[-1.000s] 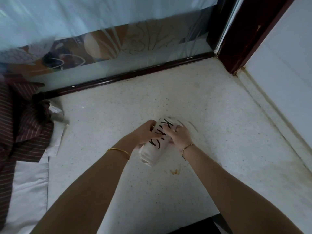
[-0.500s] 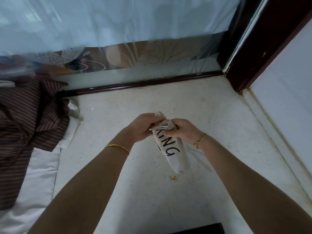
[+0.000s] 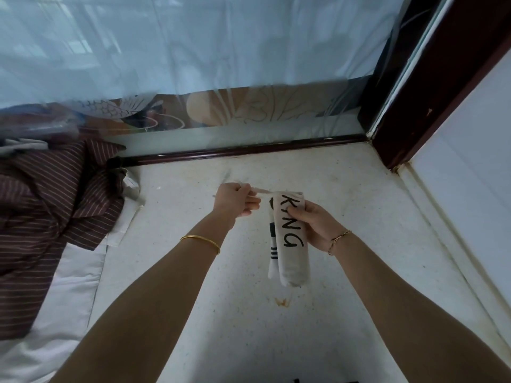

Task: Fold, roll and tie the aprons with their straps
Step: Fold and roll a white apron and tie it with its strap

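Blurred: strap, centre of frame. Partly covered: lettering on rolled apron, under right hand. Cut off at left frame edge: striped cloth.

A dark wooden door post stands in the corner. Left of it runs a glass panel with etched leaves, veiled by a sheer curtain — daylight glows through. Right of it, a white wall. Below it spreads a speckled floor — one orange stain.
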